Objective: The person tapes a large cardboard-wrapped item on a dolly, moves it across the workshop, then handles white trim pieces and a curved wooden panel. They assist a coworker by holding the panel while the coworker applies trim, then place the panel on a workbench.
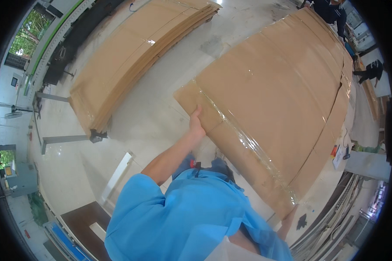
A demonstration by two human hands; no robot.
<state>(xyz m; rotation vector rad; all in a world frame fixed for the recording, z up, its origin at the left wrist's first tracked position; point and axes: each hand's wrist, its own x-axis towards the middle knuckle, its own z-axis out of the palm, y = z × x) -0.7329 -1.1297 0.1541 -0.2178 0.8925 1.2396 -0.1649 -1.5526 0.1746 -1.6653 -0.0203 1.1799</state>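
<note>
I see the left hand (pixel 196 124) clamped on the near edge of a large flattened cardboard sheet (pixel 274 100), the fingers curled over the top of that edge close to one corner. Gripping near the corner looks, to my eye, like a way to steer so broad a piece, since a hold at mid-span would let the ends sag. The sheet lies tilted across the middle and right of the view, stretching from the person's body toward the far end of the room, with clear tape (pixel 244 137) running along its folds, probably to keep the flaps flat.

The right hand (pixel 287 224) is almost wholly hidden under the lower corner of the sheet; I cannot tell whether its fingers are closed on it, though the forearm sits where a supporting grip would be.

To the left, well apart from the held sheet, a stack of similar cardboard sheets (pixel 130 56) rests flat on a low metal stand (pixel 65 139) above the pale floor (pixel 152 113). Another person (pixel 333 13) stands at the sheet's far end.
</note>
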